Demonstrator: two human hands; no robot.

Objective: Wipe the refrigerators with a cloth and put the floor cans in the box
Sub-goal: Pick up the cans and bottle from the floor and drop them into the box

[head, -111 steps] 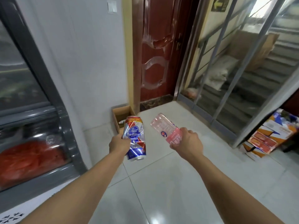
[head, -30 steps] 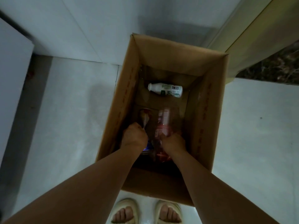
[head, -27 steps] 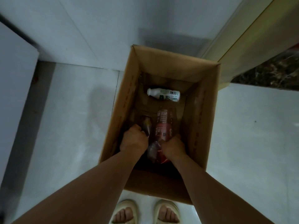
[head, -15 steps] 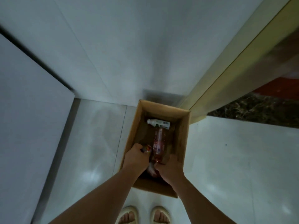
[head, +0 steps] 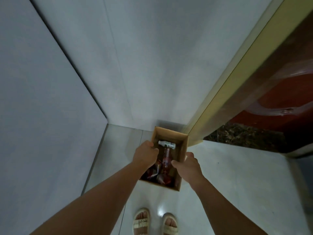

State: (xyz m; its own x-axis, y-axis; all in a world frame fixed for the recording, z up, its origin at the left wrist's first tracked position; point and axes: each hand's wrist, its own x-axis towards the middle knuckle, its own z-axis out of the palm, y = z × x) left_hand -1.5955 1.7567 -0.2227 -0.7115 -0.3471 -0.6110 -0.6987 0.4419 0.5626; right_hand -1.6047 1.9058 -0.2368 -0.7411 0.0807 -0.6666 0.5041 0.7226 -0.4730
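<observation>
An open cardboard box (head: 183, 146) stands on the floor in the corner by the wall. Inside lie a white bottle (head: 166, 144) at the far end, a pink bottle (head: 166, 159) lengthwise in the middle, and cans (head: 152, 172) at the near end, partly hidden by my left arm. My left hand (head: 145, 154) hovers above the box's left side, fingers loosely curled, holding nothing. My right hand (head: 188, 167) hangs over the right side, thumb out, also empty.
White wall panels rise to the left and straight ahead. A yellow door frame (head: 237, 82) and a red door (head: 279, 102) stand at the right. Pale floor tiles (head: 228, 175) spread right of the box. My sandalled feet (head: 155, 221) are just before it.
Both hands have let go of the can and the pink bottle inside the box and risen out of it. My head has lifted, so the box looks smaller.
</observation>
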